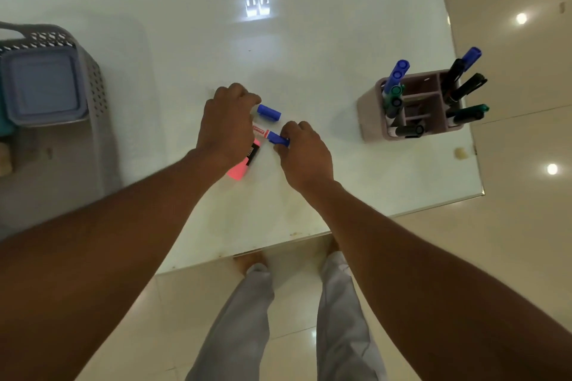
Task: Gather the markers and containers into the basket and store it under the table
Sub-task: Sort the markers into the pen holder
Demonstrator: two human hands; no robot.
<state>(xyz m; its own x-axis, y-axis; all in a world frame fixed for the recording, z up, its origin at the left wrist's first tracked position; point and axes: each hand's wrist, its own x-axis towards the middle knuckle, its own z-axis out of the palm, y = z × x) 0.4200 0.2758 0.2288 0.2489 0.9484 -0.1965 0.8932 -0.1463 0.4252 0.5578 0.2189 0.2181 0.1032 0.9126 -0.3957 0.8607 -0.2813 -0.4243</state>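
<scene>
Mid-table, my left hand (227, 125) lies curled over a bunch of markers: a blue cap (268, 112) sticks out past its fingers and a pink highlighter (240, 168) shows under its wrist. My right hand (301, 153) pinches the blue cap of a white marker (272, 136) between thumb and fingers. A grey perforated basket (93, 77) stands at the table's left edge with a blue lidded container (43, 88) inside. A pink divided pen holder (414, 102) with several blue, green and black markers stands at the right.
The glossy white table (278, 40) ends near my legs at the front and just right of the pen holder. Beige tiled floor lies beyond. A small beige scrap (460, 152) sits near the right edge. A teal thing (4, 120) peeks out beside the container.
</scene>
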